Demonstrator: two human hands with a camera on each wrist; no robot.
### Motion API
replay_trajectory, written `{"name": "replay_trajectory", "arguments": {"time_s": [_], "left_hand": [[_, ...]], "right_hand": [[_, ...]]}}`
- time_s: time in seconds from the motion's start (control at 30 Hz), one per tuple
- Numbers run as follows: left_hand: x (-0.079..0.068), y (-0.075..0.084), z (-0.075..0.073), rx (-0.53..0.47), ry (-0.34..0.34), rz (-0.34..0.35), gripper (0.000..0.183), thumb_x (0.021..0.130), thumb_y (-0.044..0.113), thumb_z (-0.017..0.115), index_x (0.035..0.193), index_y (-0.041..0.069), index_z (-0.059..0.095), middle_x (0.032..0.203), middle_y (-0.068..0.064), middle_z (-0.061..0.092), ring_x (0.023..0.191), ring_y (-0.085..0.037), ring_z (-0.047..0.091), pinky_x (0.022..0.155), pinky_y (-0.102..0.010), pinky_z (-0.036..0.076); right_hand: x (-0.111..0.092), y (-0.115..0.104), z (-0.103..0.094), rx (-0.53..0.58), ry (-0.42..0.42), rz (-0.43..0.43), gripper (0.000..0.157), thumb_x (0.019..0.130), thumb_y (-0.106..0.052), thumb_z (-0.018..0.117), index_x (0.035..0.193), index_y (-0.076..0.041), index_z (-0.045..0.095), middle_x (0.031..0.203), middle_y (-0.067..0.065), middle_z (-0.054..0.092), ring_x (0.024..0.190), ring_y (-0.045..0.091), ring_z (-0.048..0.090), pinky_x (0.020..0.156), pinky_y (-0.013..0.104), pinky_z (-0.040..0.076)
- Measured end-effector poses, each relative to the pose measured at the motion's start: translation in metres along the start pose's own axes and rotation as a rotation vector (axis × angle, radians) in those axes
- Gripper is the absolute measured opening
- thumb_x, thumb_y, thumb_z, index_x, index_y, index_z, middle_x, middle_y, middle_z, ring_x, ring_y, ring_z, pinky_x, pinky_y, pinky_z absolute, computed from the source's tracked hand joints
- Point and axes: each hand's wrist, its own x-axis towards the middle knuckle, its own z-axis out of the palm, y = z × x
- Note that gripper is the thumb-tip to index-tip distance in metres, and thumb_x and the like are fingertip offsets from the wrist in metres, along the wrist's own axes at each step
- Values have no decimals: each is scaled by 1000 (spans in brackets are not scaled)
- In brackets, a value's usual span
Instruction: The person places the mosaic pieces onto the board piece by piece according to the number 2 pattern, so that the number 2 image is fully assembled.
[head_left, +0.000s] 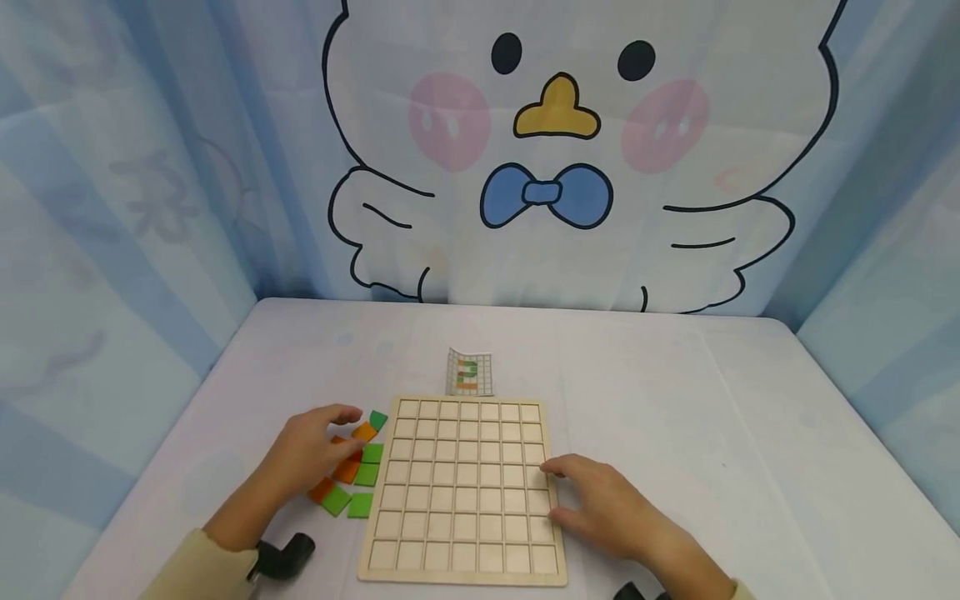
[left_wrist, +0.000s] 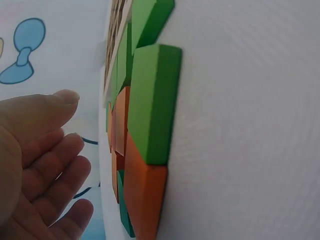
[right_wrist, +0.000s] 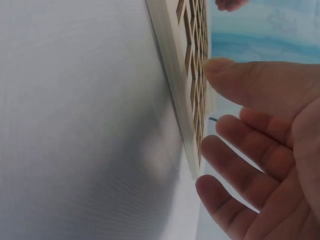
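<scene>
1. White-covered table [head_left: 660, 400], cartoon curtain [head_left: 543, 267] behind.
2. Grid board [head_left: 465, 498] in front, pattern card [head_left: 467, 377] just beyond.
3. Left hand [head_left: 309, 450]: fingers relaxed, holding nothing, by coloured tiles [head_left: 347, 472] left of board.
4. Right hand [head_left: 607, 507]: loosely spread, empty, at board's right edge; contact unclear.
</scene>
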Motion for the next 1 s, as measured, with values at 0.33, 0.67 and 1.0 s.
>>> {"name": "replay_trajectory", "arguments": {"time_s": [0.33,0.67,1.0], "left_hand": [[8,-4,5,6,-7,-1,43,91,18,75,128,-2,63,124,-16,65,113,-34,60,98,-53,48],[11,-4,7,18,-7,14,45,90,20,76,126,-3,63,123,-18,65,110,-34,60,96,-52,49],[14,-6,9,20,-13,8,40,90,18,76,122,-4,64,118,-17,66,107,-32,61,94,-51,49]], "right_hand": [[0,3,3,9,-32,9,44,85,-14,79,124,-3,63,123,5,65,117,25,61,99,49,47],[-1,6,3,33,-48,19,43,87,-18,78,124,-4,63,122,4,66,118,26,60,100,49,46],[0,8,2,54,-47,14,43,87,-17,78,125,-5,63,123,2,65,119,26,60,101,48,45]]}}
